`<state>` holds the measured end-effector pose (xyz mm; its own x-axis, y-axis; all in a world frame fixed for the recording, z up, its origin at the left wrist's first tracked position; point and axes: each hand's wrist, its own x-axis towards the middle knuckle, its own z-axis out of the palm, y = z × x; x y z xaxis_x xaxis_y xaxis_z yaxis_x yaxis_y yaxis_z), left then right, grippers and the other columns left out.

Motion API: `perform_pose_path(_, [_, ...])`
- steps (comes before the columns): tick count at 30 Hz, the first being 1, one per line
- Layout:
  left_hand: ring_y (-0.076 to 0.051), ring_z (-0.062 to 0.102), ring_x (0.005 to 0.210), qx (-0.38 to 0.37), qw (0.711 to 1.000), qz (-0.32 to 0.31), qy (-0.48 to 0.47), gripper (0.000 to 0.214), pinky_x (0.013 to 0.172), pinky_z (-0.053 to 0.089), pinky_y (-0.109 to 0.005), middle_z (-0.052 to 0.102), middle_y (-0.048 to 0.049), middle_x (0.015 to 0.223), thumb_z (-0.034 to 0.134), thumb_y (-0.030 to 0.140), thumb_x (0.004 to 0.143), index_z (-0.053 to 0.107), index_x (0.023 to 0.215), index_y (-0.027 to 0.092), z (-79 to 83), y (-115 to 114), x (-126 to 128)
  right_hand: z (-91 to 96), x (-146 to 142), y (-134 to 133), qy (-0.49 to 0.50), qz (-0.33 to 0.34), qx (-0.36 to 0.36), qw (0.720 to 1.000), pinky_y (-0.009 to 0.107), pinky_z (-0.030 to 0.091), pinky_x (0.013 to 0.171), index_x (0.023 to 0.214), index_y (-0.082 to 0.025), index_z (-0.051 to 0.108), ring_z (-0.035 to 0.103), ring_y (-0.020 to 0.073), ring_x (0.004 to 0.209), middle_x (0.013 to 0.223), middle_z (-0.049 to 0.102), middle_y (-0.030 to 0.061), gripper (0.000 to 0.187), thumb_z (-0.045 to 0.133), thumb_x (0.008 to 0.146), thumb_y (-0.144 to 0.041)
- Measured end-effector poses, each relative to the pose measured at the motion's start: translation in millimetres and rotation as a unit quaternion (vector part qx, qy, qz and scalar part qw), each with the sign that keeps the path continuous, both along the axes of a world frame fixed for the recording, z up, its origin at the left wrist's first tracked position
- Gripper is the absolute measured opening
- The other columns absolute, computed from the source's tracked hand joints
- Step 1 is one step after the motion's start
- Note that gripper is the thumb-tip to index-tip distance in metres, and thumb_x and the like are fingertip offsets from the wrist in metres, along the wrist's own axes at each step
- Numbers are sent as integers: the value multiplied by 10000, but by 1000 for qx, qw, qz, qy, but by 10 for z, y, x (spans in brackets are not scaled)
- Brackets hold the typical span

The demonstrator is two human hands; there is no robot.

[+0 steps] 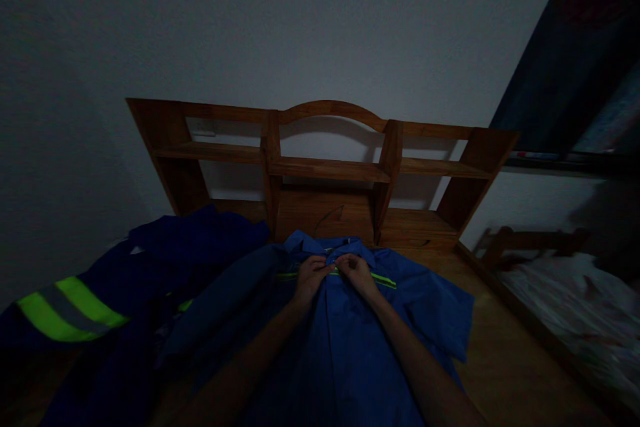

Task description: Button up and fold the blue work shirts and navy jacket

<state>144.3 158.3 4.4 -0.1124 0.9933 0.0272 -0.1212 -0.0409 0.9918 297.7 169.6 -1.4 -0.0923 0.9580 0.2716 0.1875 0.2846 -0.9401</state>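
Note:
A blue work shirt [350, 340] with a thin yellow-green stripe across the chest lies flat on a wooden surface [495, 347]. My left hand [310, 277] and my right hand [356, 272] meet at its front just below the collar. Both pinch the cloth of the shirt's opening, fingers curled and close together. What lies between the fingertips is too dark and small to make out.
More dark blue garments [165, 260] with a wide yellow-green reflective band [67, 310] are piled at the left. A wooden shelf unit [325, 170] stands at the back against a pale wall. A light patterned cloth [575, 307] lies at the right.

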Motion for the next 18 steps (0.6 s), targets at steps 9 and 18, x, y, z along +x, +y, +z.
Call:
perform_pose_path(9, [-149,619,667,59,998,-12,36,305,637,482,-244,621,-5,676,730,161,534,594,807,154,-27,36,8,17,-24,-7,-3,-18,-8,1000,247,457,629,778,-147,647,575,151,689,754,654,42,280,585,729,-416])
perform_pose_path(18, [-147,603,768,132,978,-15,163,234,716,473,-258,614,-35,825,606,124,653,590,883,167,-38,11,19,-20,-74,-10,-35,-32,4,999,235,441,561,778,-135,644,561,135,602,695,642,29,298,563,741,-420])
